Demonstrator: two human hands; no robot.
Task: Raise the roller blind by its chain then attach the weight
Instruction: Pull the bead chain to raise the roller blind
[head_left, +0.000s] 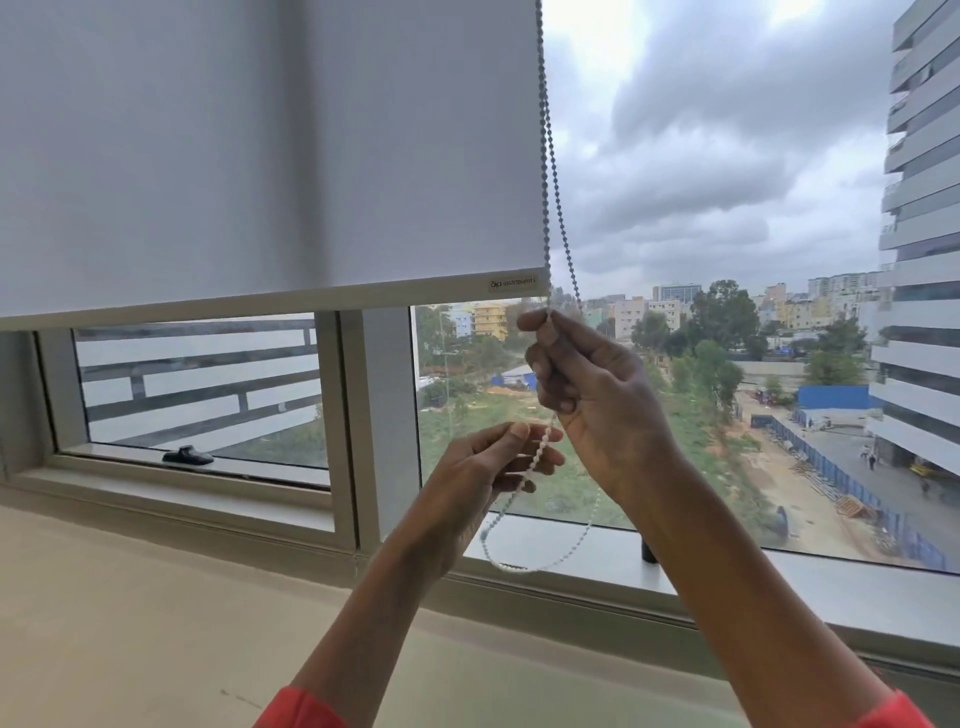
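Note:
A white roller blind (270, 145) covers the upper left of the window, and its bottom bar (311, 299) hangs well above the sill. A beaded chain (550, 171) runs down the blind's right edge. My right hand (587, 384) is closed around one strand of the chain just below the bar's right end. Lower and to the left, my left hand (493, 467) pinches the same strand between thumb and fingers. Beneath both hands the chain's loop (524, 564) hangs slack in front of the sill. No weight is in view.
A window frame post (387, 415) stands just left of my hands. A black window handle (187, 456) lies on the lower left frame. The beige sill ledge (156, 613) spreads below. A small dark object (648, 552) stands on the frame behind my right forearm.

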